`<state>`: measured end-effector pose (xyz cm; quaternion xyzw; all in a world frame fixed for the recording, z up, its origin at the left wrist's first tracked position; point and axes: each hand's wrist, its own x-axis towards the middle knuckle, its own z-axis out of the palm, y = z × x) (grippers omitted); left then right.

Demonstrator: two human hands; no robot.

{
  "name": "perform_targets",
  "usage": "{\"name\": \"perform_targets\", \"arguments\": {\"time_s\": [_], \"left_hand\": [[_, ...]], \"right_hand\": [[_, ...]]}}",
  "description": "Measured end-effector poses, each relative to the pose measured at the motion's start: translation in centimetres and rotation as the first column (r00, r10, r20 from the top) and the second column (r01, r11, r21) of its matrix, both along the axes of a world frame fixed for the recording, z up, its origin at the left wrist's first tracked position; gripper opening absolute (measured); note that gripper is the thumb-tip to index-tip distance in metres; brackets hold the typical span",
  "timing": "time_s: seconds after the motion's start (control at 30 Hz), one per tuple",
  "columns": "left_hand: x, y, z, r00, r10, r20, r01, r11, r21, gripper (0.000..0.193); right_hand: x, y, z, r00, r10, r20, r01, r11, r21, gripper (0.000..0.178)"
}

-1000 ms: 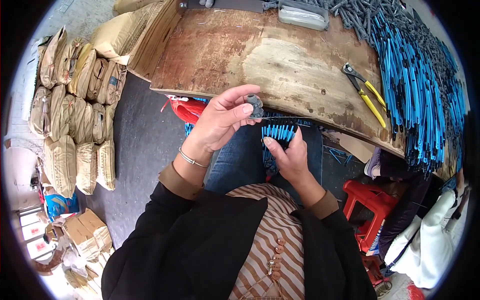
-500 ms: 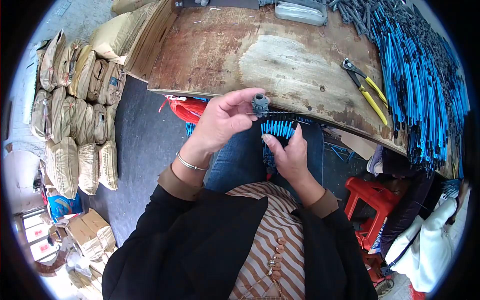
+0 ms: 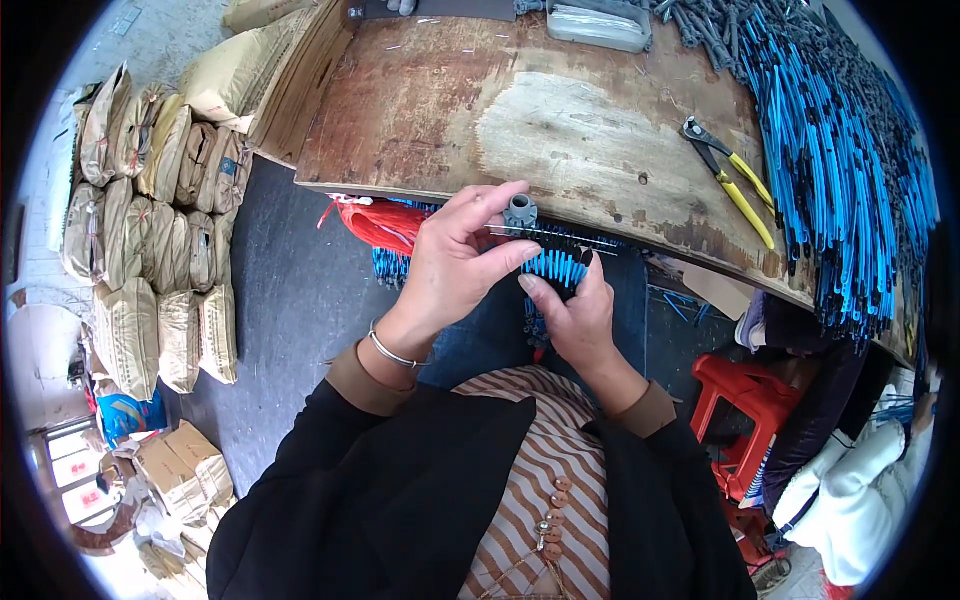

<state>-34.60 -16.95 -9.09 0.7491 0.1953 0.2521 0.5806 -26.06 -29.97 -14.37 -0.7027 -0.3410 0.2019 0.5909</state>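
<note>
In front of the bench edge, my left hand (image 3: 450,262) is closed around a grey ribbed plastic hub (image 3: 520,208) with a round hole in its top. Its thumb reaches over to the hub's lower side, by the black ends of a row of blue rods (image 3: 552,264). Those rods sit side by side in a fan, pinched by my right hand (image 3: 578,318), thumb on the near side. A thin metal wire (image 3: 592,241) runs crosswise past the hub and the black ends. Whether it passes through them is too small to tell. My right fingers are mostly hidden behind the rods.
Yellow-handled pliers (image 3: 733,185) lie on the wooden bench (image 3: 400,120). A big pile of blue rods (image 3: 830,190) hangs over its right edge, with a clear plastic box (image 3: 598,27) at the back. Right stands a red stool (image 3: 735,410) beside another person; stacked sacks (image 3: 130,290) are left.
My left thumb has extended rightward onto the area between hub and rods, and my left wrist has shifted slightly right and down. The right hand with the rods has barely moved.
</note>
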Motion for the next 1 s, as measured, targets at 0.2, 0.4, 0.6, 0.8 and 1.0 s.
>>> {"name": "perform_targets", "arguments": {"time_s": [0.2, 0.4, 0.6, 0.8, 1.0], "left_hand": [[0.0, 0.3, -0.3, 1.0, -0.009, -0.006, 0.01, 0.999, 0.034, 0.054], [0.3, -0.3, -0.4, 0.993, -0.003, 0.119, 0.022, 0.988, -0.154, 0.044], [-0.1, 0.3, 0.0, 0.995, -0.019, 0.099, 0.052, 0.939, -0.34, 0.039], [-0.8, 0.8, 0.0, 1.0, -0.021, 0.019, 0.025, 0.979, -0.2, 0.039], [-0.9, 0.3, 0.6, 0.999, -0.006, -0.052, -0.002, 0.987, -0.161, 0.038]], "right_hand": [[0.1, -0.1, 0.0, 0.999, 0.01, -0.033, -0.01, 1.0, -0.007, 0.036], [0.6, -0.3, -0.1, 0.999, 0.046, -0.021, -0.046, 0.999, -0.005, 0.038], [1.2, -0.2, 0.2, 0.994, 0.106, 0.003, -0.106, 0.994, -0.011, 0.03], [1.0, -0.1, -0.3, 0.956, 0.104, 0.274, -0.08, 0.992, -0.096, 0.033], [0.6, -0.1, -0.1, 0.881, 0.035, 0.471, -0.008, 0.998, -0.059, 0.036]]}}
